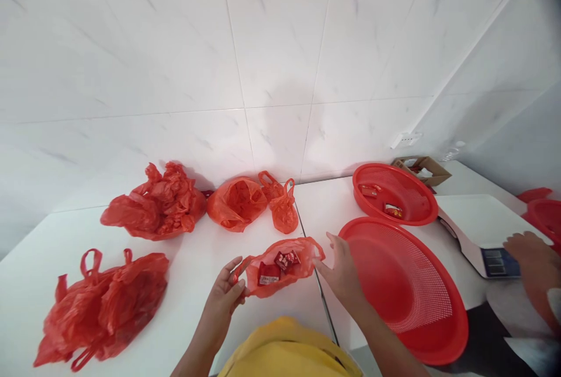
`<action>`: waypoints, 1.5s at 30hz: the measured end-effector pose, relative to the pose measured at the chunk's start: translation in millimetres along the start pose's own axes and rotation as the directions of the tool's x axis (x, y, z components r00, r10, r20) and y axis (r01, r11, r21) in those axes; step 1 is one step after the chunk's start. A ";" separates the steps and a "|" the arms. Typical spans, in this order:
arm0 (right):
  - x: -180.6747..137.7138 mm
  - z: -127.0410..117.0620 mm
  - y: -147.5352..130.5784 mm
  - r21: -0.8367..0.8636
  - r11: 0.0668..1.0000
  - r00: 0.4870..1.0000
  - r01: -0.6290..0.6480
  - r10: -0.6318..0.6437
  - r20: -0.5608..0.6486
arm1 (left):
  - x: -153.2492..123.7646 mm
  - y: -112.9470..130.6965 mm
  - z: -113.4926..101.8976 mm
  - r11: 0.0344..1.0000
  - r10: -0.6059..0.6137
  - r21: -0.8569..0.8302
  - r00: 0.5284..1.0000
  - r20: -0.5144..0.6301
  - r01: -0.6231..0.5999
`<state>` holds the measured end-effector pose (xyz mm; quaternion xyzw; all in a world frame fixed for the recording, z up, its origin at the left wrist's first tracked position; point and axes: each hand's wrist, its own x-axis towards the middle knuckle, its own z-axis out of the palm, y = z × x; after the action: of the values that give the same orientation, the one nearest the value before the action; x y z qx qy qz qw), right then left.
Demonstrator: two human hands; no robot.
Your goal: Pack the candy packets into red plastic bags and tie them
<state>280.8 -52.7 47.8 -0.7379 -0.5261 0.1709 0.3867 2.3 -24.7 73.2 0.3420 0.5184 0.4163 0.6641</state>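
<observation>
A small red plastic bag (pixel 274 290) is held with its mouth spread over the white table. Inside lie a few small red packets (pixel 269 273), one with a white strip and one with a dark printed wrapper. My left hand (pixel 225 286) pinches the handle at the bag's left end. At the other end, my right hand (pixel 342 266) has its thumb on the right handle, with the index finger stretched out past it. Just right of this hand stands a large red plastic basket (pixel 377 272).
A second red basket (pixel 416 190) holds a few packets. Past it are a cardboard box (pixel 438 173) and a white scale (pixel 473 213), with another person's hand (pixel 532 260) on it. Left lie a filled bag (pixel 105 307), crumpled bags (pixel 162 204), an opened bag (pixel 236 204) and a small knotted bag (pixel 284 213).
</observation>
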 end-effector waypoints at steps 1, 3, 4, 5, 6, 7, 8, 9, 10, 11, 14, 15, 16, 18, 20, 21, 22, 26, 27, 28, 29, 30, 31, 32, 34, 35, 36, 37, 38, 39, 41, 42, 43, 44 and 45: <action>0.1 1.4 -0.6 -0.011 0.999 0.999 -0.031 0.032 0.042 | 0.3 -0.1 0.3 1.000 0.007 0.000 1.000 -0.002 -0.007; 1.5 2.4 -2.5 -0.052 0.994 0.986 -0.094 0.100 0.130 | 0.7 2.0 -0.7 1.000 0.024 0.008 1.000 -0.004 -0.024; 2.7 1.7 -4.0 -0.061 0.991 0.979 -0.116 0.125 0.160 | 0.8 4.5 -2.2 0.999 0.032 0.017 0.999 -0.006 -0.032; 4.1 0.1 -6.0 -0.053 0.990 0.975 -0.127 0.134 0.176 | 0.6 7.9 -4.3 0.999 0.042 0.027 0.999 -0.010 -0.041; 5.5 -2.5 -8.5 -0.027 0.991 0.976 -0.128 0.131 0.175 | 0.0 12.0 -6.8 0.998 0.056 0.037 0.998 -0.018 -0.055; 6.9 -5.7 -11.5 0.017 0.992 0.980 -0.123 0.119 0.163 | -0.8 16.6 -9.6 0.996 0.074 0.050 0.997 -0.027 -0.073; 8.0 -9.3 -15.0 0.068 0.991 0.983 -0.117 0.106 0.149 | -2.0 21.1 -12.2 0.993 0.096 0.067 0.995 -0.032 -0.093; 8.7 -12.8 -18.7 0.114 0.987 0.985 -0.116 0.100 0.141 | -3.4 25.3 -14.4 0.989 0.121 0.087 0.992 -0.030 -0.118; 8.8 -15.8 -22.5 0.150 0.981 0.984 -0.120 0.098 0.148 | -5.0 28.7 -15.8 0.983 0.148 0.110 0.989 -0.022 -0.145; 8.3 -17.9 -26.0 0.176 0.976 0.981 -0.130 0.101 0.168 | -6.6 31.1 -16.3 0.976 0.173 0.136 0.985 -0.009 -0.171; 3.8 -17.4 -34.2 0.250 0.958 0.966 -0.141 0.077 0.248 | -10.8 31.8 -12.3 0.942 0.213 0.252 0.974 0.073 -0.224; 1.8 -14.9 -36.1 0.298 0.944 0.959 -0.141 0.055 0.279 | -11.8 30.5 -9.8 0.924 0.210 0.303 0.972 0.110 -0.234; -0.1 -11.6 -37.8 0.361 0.920 0.950 -0.151 0.034 0.311 | -12.5 29.0 -7.3 0.900 0.202 0.361 0.968 0.150 -0.244; -2.9 -3.1 -41.3 0.504 0.838 0.926 -0.207 0.003 0.377 | -12.9 26.8 -3.7 0.825 0.203 0.486 0.954 0.221 -0.288; -4.1 6.6 -45.9 0.625 0.723 0.907 -0.292 0.003 0.420 | -11.7 27.3 -3.2 0.700 0.260 0.609 0.928 0.268 -0.372; -4.2 11.6 -48.8 0.675 0.662 0.905 -0.326 0.010 0.426 | -10.5 28.8 -4.2 0.620 0.305 0.665 0.909 0.284 -0.416; -4.1 16.3 -52.0 0.716 0.605 0.905 -0.348 0.016 0.426 | -9.1 31.0 -5.7 0.538 0.354 0.711 0.887 0.298 -0.453; -4.6 29.4 -67.8 0.755 0.523 0.892 -0.394 0.021 0.451 | -4.6 42.1 -10.2 0.342 0.496 0.771 0.800 0.339 -0.538; -5.4 30.9 -72.6 0.731 0.555 0.884 -0.397 0.017 0.467 | -4.6 43.8 -9.8 0.349 0.515 0.765 0.792 0.326 -0.542; -6.5 31.9 -77.8 0.699 0.597 0.872 -0.394 0.002 0.489 | -5.2 44.7 -8.7 0.377 0.527 0.754 0.794 0.303 -0.538; -7.9 32.8 -83.2 0.662 0.647 0.855 -0.378 -0.031 0.518 | -6.1 44.6 -7.0 0.422 0.531 0.736 0.802 0.273 -0.529; -9.3 34.0 -88.6 0.621 0.702 0.829 -0.348 -0.079 0.554 | -7.3 43.6 -4.8 0.472 0.525 0.713 0.815 0.244 -0.518; -10.5 35.8 -94.1 0.579 0.756 0.791 -0.306 -0.137 0.596 | -8.4 41.8 -2.3 0.520 0.515 0.687 0.828 0.223 -0.508; -11.4 38.3 -99.3 0.543 0.800 0.743 -0.254 -0.198 0.639 | -9.3 39.5 0.3 0.559 0.502 0.659 0.838 0.213 -0.502; -11.2 46.1 -108.7 0.494 0.859 0.653 -0.136 -0.297 0.696 | -9.6 34.1 4.8 0.606 0.481 0.617 0.849 0.219 -0.503; -9.6 51.2 -112.6 0.477 0.874 0.634 -0.091 -0.319 0.705 | -8.9 31.5 6.2 0.620 0.477 0.598 0.850 0.225 -0.507; -7.0 56.6 -116.0 0.467 0.882 0.637 -0.064 -0.324 0.699 | -7.6 29.2 6.9 0.632 0.485 0.582 0.847 0.218 -0.512; -3.4 62.4 -118.7 0.461 0.886 0.658 -0.052 -0.317 0.683 | -5.7 27.3 6.7 0.634 0.506 0.573 0.839 0.201 -0.520; 1.1 68.1 -120.9 0.462 0.885 0.686 -0.058 -0.301 0.662 | -3.3 25.9 5.8 0.621 0.536 0.577 0.825 0.180 -0.530; 6.0 73.8 -122.6 0.471 0.879 0.713 -0.077 -0.282 0.642 | -0.4 24.9 4.1 0.595 0.570 0.593 0.805 0.166 -0.543; 15.8 84.3 -124.1 0.515 0.843 0.729 -0.157 -0.253 0.636 | 6.6 23.7 -0.4 0.505 0.612 0.647 0.765 0.198 -0.571; 20.0 89.1 -124.1 0.538 0.816 0.718 -0.211 -0.244 0.652 | 10.7 23.1 -2.9 0.451 0.609 0.677 0.755 0.242 -0.581; 23.4 93.6 -123.5 0.554 0.788 0.703 -0.268 -0.233 0.672 | 15.1 22.3 -5.3 0.403 0.591 0.702 0.753 0.290 -0.587; 25.9 97.6 -122.3 0.561 0.763 0.685 -0.321 -0.222 0.694 | 19.7 21.1 -7.6 0.366 0.567 0.721 0.755 0.328 -0.588; 27.4 101.1 -120.5 0.563 0.745 0.670 -0.359 -0.214 0.711 | 24.4 19.3 -9.7 0.342 0.544 0.736 0.762 0.352 -0.584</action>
<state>147.2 29.6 77.6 -0.4381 -0.5068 0.6450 0.3677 -8.1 5.8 78.2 0.7722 0.4831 0.3246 0.2549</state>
